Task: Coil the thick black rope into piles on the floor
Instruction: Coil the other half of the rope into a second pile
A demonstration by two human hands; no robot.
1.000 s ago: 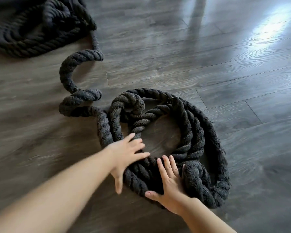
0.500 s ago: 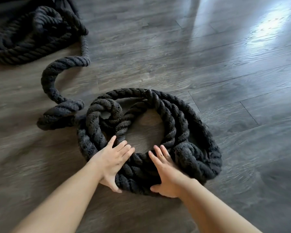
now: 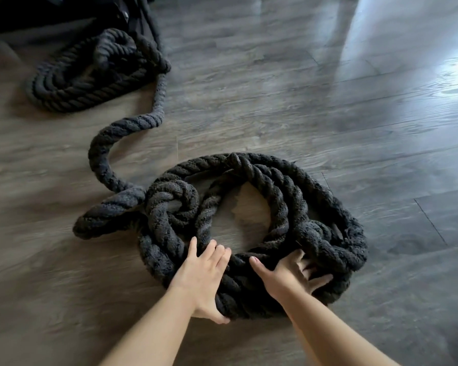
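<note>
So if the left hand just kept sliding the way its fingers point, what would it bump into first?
The left hand points up and slightly right across the near coil. Past the strands under its fingers comes bare floor in the coil's middle, then probably the coil's far side.

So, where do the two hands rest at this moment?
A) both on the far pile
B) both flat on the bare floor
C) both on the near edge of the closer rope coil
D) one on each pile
C: the left hand and the right hand both press on the near edge of the closer rope coil; the far pile is untouched.
</note>
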